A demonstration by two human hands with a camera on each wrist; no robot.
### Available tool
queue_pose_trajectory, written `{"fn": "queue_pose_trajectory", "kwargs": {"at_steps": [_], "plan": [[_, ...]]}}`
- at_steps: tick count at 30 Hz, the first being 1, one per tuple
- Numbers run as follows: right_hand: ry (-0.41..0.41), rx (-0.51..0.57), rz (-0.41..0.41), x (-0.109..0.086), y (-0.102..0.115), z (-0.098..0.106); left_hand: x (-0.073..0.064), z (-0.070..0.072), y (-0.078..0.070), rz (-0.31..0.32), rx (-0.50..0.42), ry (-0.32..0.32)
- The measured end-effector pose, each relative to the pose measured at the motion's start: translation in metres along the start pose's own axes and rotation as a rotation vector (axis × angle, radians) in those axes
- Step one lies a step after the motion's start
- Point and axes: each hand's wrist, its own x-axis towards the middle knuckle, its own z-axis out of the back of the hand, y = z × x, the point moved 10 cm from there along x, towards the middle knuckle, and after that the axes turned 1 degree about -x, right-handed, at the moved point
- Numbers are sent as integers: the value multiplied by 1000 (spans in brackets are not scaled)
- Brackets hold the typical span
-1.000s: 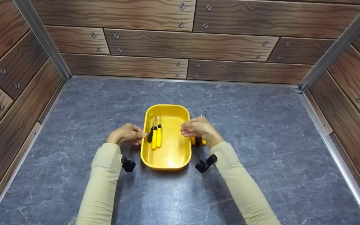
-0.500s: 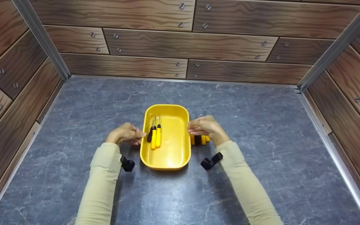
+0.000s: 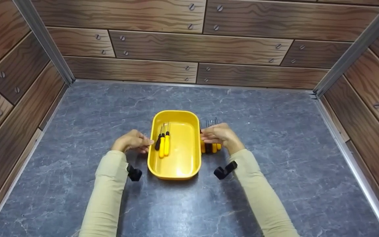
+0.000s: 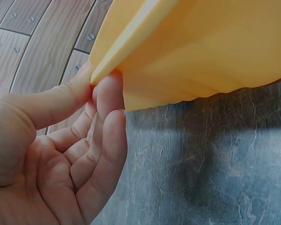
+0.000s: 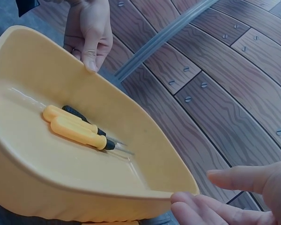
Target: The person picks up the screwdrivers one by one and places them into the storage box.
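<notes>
A yellow plastic tray (image 3: 183, 166) stands on the dark marbled surface with three screwdrivers lying along its left side. Two have yellow handles (image 3: 166, 144) and one has a black handle (image 3: 158, 143). My left hand (image 3: 132, 141) pinches the tray's left rim between thumb and fingers; in the left wrist view the thumb (image 4: 65, 101) is above the edge. Just outside the right rim is my right hand (image 3: 220, 135), over more screwdrivers (image 3: 214, 148). In the right wrist view its thumb (image 5: 239, 178) stands apart from the fingers, whose tips overlap the tray's edge.
Several screwdrivers with yellow and black handles lie beside the tray, partly hidden under my right hand; their metal shafts (image 3: 212, 122) point away. Wood-patterned panels (image 3: 163, 69) close off the back and both sides, with metal profiles (image 3: 337, 72) at the corners.
My right hand has moved right, from over the tray's inside to just outside its right rim, showing more of the screwdriver handles there. Left hand and tray stay in place.
</notes>
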Motion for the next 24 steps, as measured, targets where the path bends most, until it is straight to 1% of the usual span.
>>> {"fn": "queue_pose_trajectory", "kwargs": {"at_steps": [10,15,20,24], "plan": [[-28,-10,-39,5,-10,13,1,2,0,0,6,-11],[-46,-31,-50,7,-16,19,1,1,1,3,11,-10],[-83,-45,-36,9,-18,26,1,0,1,3,-2,-1],[-127,-81,-24,10,-20,33,1,-1,1,6,-5,5]]}}
